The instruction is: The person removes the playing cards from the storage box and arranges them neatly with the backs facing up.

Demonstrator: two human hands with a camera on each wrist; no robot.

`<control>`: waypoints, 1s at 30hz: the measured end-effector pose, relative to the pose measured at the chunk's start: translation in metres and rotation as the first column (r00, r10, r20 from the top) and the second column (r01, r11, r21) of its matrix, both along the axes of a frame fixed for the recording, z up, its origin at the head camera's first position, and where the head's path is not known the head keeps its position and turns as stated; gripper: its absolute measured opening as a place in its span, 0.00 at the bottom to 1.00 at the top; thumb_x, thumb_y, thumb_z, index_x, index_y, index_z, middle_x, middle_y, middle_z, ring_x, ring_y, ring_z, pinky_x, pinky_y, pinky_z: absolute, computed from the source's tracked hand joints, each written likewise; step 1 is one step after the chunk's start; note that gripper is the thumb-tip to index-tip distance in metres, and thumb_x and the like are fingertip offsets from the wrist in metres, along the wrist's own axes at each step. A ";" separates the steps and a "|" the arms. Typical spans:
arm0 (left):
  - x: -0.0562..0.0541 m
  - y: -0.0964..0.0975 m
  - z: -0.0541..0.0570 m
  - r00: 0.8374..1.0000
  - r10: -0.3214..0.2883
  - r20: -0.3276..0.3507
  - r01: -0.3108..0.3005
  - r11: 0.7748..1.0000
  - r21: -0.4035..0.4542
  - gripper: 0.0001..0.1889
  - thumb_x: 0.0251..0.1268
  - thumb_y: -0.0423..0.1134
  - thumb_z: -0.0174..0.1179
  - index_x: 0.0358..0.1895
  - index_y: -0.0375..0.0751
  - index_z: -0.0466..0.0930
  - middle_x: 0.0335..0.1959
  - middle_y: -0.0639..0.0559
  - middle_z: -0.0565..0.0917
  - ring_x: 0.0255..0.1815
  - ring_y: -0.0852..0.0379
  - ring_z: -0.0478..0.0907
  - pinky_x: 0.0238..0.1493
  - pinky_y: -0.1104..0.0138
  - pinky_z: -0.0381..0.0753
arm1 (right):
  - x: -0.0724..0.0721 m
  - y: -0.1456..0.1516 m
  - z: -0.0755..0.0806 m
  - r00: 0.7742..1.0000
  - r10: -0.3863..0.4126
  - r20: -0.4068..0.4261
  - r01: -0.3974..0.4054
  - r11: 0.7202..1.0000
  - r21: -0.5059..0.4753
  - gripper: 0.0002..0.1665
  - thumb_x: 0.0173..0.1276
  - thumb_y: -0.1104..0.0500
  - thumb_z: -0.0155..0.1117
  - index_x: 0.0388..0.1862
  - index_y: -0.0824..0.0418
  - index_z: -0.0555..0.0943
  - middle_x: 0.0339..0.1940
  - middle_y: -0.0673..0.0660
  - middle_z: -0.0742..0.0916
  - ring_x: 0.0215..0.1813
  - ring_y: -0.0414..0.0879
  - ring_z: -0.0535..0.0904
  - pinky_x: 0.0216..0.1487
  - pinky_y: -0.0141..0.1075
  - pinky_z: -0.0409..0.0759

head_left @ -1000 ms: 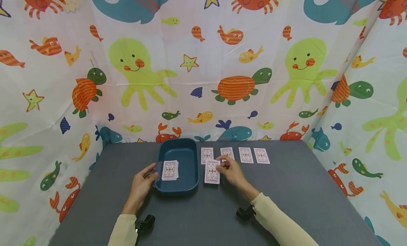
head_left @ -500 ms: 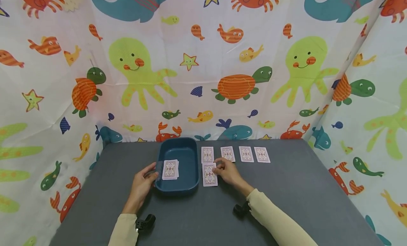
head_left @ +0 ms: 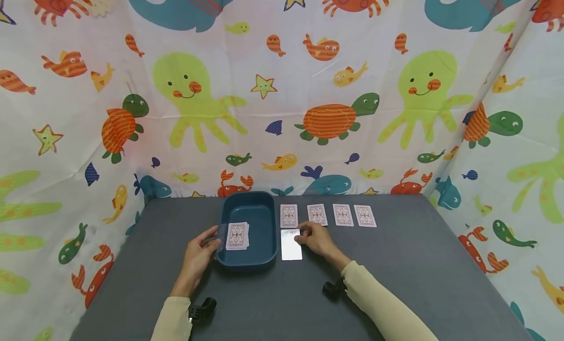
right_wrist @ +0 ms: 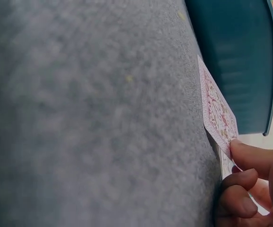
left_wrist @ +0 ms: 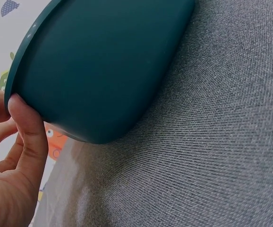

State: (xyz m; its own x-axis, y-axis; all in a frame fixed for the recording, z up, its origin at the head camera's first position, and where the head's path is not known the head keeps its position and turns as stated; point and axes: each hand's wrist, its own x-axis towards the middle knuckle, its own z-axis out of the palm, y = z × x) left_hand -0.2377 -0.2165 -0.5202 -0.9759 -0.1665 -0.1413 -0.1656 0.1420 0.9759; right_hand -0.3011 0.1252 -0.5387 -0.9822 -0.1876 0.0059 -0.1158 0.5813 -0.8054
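At the left end of a blue plastic tub (head_left: pixel 261 211), my left hand (head_left: pixel 197 255) grips the rim. The left wrist view shows the thumb on the tub's (left_wrist: pixel 94 71) outer wall, fingers over the rim. My right hand (head_left: pixel 319 239) pinches a playing card (head_left: pixel 291 246) by its right edge, just right of the tub. Glare whitens this card in the head view; its red-patterned back shows on the card (right_wrist: pixel 216 104) in the right wrist view, tilted close over the table. Inside the tub lies a small stack of playing cards (head_left: pixel 237 236), backs up.
Behind the pinched card, several playing cards (head_left: pixel 342 215) lie backs up in a row along the back of the grey table (head_left: pixel 396 282). A fabric curtain (head_left: pixel 282 86) printed with sea animals hangs behind the table and at both sides.
The pinched card has shifted slightly left and toward me, beneath the row's leftmost card, and its face now catches glare. The left hand and tub have stayed in place.
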 end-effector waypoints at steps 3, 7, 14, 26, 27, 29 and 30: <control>0.000 0.000 -0.001 1.000 0.004 0.002 -0.004 1.000 0.001 0.25 0.69 0.33 0.57 0.69 0.45 0.71 0.66 0.42 0.72 0.43 0.59 0.77 0.30 0.69 0.76 | -0.002 0.000 0.001 1.000 0.001 0.012 -0.001 1.000 0.007 0.20 0.60 0.58 0.73 0.50 0.64 0.83 0.24 0.52 0.80 0.25 0.41 0.70 0.29 0.33 0.69; 0.000 -0.001 0.000 1.000 0.002 0.001 -0.002 1.000 -0.001 0.25 0.69 0.33 0.57 0.69 0.44 0.71 0.67 0.42 0.72 0.42 0.61 0.77 0.31 0.69 0.76 | -0.004 -0.001 0.002 1.000 0.001 0.017 -0.002 1.000 0.016 0.20 0.59 0.58 0.74 0.49 0.64 0.83 0.23 0.51 0.79 0.25 0.41 0.71 0.28 0.33 0.68; 0.000 0.000 0.001 1.000 -0.002 0.004 0.002 1.000 -0.006 0.25 0.70 0.33 0.57 0.69 0.45 0.71 0.67 0.41 0.71 0.46 0.54 0.76 0.31 0.69 0.76 | -0.004 -0.001 0.000 1.000 -0.015 0.023 0.014 1.000 0.015 0.19 0.59 0.58 0.74 0.48 0.63 0.84 0.22 0.51 0.79 0.24 0.41 0.71 0.27 0.33 0.68; 0.000 0.001 -0.001 1.000 -0.006 -0.005 0.006 1.000 -0.006 0.24 0.70 0.33 0.57 0.69 0.45 0.71 0.66 0.43 0.72 0.45 0.57 0.77 0.31 0.68 0.77 | 0.001 0.001 0.000 0.996 -0.077 0.036 0.079 0.995 -0.059 0.14 0.66 0.56 0.68 0.48 0.61 0.82 0.23 0.51 0.79 0.25 0.41 0.73 0.28 0.33 0.70; 0.000 0.001 -0.001 1.000 -0.006 -0.006 0.006 1.000 -0.005 0.25 0.70 0.33 0.57 0.69 0.45 0.71 0.66 0.43 0.72 0.46 0.57 0.77 0.31 0.69 0.76 | 0.001 0.001 0.000 0.995 -0.086 0.041 0.089 0.993 -0.075 0.14 0.66 0.56 0.67 0.48 0.61 0.82 0.24 0.51 0.79 0.24 0.41 0.73 0.27 0.33 0.70; 0.000 0.001 -0.001 1.000 -0.004 -0.008 0.004 1.000 -0.004 0.24 0.70 0.33 0.56 0.69 0.45 0.71 0.66 0.42 0.72 0.47 0.55 0.77 0.31 0.69 0.76 | 0.002 0.001 0.002 0.993 -0.102 0.051 0.107 0.988 -0.111 0.14 0.67 0.55 0.66 0.49 0.60 0.82 0.25 0.52 0.79 0.24 0.41 0.73 0.25 0.33 0.71; 0.000 0.001 -0.001 1.000 -0.005 -0.009 0.005 1.000 -0.004 0.24 0.70 0.33 0.56 0.69 0.44 0.71 0.66 0.42 0.72 0.48 0.54 0.77 0.31 0.69 0.76 | 0.002 0.001 0.003 0.993 -0.110 0.053 0.116 0.984 -0.135 0.15 0.68 0.55 0.66 0.49 0.61 0.82 0.27 0.52 0.79 0.24 0.41 0.74 0.25 0.33 0.71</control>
